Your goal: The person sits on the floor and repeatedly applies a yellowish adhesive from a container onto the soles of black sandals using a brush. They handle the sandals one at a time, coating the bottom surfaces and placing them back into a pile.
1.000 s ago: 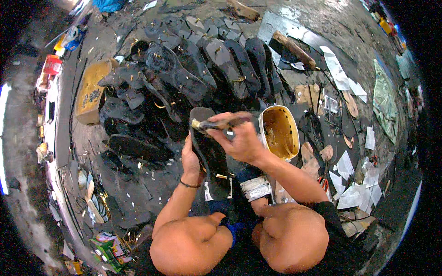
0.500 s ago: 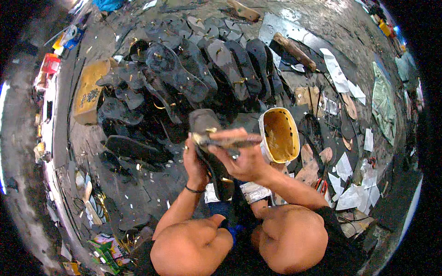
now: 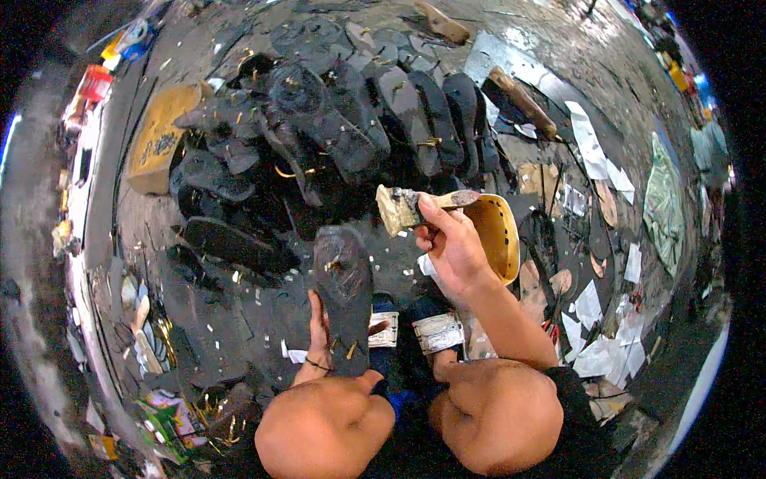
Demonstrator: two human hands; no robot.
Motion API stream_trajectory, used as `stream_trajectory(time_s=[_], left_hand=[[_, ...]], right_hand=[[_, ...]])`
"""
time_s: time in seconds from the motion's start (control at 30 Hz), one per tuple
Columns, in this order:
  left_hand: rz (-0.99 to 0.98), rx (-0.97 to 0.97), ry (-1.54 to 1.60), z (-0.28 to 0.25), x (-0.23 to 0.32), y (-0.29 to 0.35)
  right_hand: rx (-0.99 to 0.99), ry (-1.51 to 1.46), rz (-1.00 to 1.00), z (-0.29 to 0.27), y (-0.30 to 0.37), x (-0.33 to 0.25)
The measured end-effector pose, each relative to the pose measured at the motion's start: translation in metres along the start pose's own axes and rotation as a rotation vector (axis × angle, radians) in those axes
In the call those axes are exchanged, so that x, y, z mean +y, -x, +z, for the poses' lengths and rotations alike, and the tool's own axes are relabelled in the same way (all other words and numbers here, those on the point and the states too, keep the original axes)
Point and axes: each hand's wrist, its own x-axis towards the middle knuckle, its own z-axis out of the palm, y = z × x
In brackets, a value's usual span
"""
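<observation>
A dark shoe sole (image 3: 344, 267) stands upright between my knees, its face toward me and a wet-looking patch on its upper part. My left hand (image 3: 318, 335) grips it low down, with the thumb on its left edge and fingertips showing at its right edge. Raised to the right of the sole is my right hand (image 3: 453, 243), closed around a flat brush (image 3: 399, 209) with a wooden handle. Its pale, clotted bristles point left, apart from the sole. Behind that hand, a whitish tub (image 3: 501, 239) with yellowish inner walls is partly hidden.
Many dark soles (image 3: 319, 112) lie piled ahead of me. A yellow-brown block (image 3: 163, 136) stands left of the pile. White paper scraps (image 3: 610, 343), a wooden stick (image 3: 523, 104) and a green cloth (image 3: 664, 203) lie to the right.
My right hand has lifted the brush up and away from the sole, toward the tub. My left hand has drawn the sole lower and nearer, turning its face toward me.
</observation>
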Motion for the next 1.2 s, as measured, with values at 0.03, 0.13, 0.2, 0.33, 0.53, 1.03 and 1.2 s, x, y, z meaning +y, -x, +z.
stream_trajectory(time_s=[0.03, 0.13, 0.2, 0.33, 0.53, 1.03, 1.2], left_hand=[[0.039, -0.007, -0.007, 0.006, 0.008, 0.000], [0.179, -0.038, -0.102, 0.028, 0.031, -0.039], [0.307, 0.050, -0.093, 0.042, 0.057, -0.062], [0.424, -0.048, 0.008, 0.072, 0.064, -0.070], [0.321, -0.007, -0.020, 0.053, 0.055, -0.086], [0.238, -0.223, 0.001, 0.065, 0.061, -0.082], [0.155, -0.345, 0.214, 0.047, 0.063, -0.085]], right_hand=[[-0.065, 0.062, -0.030, 0.005, 0.001, 0.005], [-0.100, 0.438, -0.301, 0.016, 0.002, 0.025], [-0.218, 0.856, -0.614, 0.030, 0.019, 0.035], [-0.045, 1.196, -0.828, 0.005, -0.008, 0.019], [-0.592, 0.931, -0.724, 0.039, 0.036, 0.031], [-0.152, 0.912, -0.747, 0.022, 0.001, 0.019], [-0.295, 1.013, -0.798, 0.028, 0.006, 0.024]])
